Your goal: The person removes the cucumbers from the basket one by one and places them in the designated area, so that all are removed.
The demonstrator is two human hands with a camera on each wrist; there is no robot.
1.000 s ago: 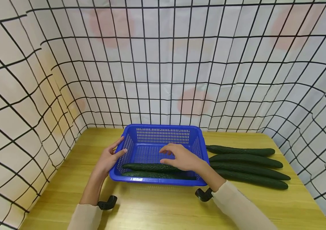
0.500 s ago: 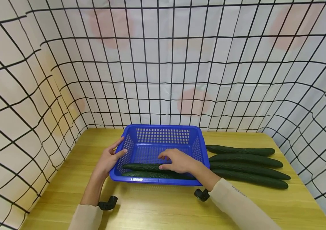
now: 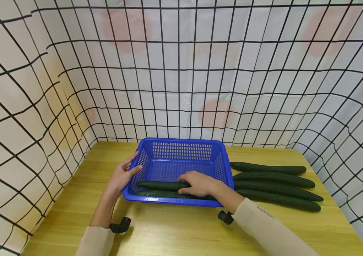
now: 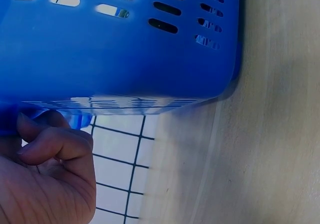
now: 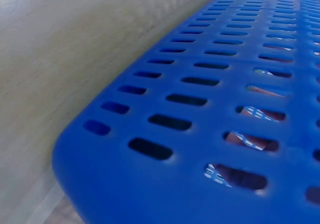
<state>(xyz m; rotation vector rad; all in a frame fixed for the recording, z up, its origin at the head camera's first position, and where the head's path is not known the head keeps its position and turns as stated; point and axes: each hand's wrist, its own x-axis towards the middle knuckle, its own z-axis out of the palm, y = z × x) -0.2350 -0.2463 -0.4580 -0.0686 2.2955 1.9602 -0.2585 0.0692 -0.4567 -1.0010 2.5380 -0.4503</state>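
A blue plastic basket [image 3: 183,141] with slotted walls stands on the wooden table. Inside it, along the near wall, lie two dark green cucumbers: a farther one [image 3: 159,185] and a nearer one [image 3: 159,193]. My left hand [image 3: 119,179] holds the basket's left rim, thumb over the inner side; in the left wrist view the fingers of the left hand [image 4: 55,169] curl at the rim. Reaching over the right end, my right hand [image 3: 199,183] grips the farther cucumber with fingers beyond it and thumb on the near side. The right wrist view shows only the basket's outer wall [image 5: 125,184], which hides the hand.
Several cucumbers [image 3: 274,176] lie side by side on the table [image 3: 175,234], right of the basket. Black grid netting [image 3: 186,89] over white sheeting encloses the back and sides. A black wrist camera [image 3: 120,225] sits on the left forearm, another [image 3: 225,217] on the right.
My right hand has lowered from above the cucumbers into the basket and closed its fingers and thumb around the farther one. The left hand stays on the rim.
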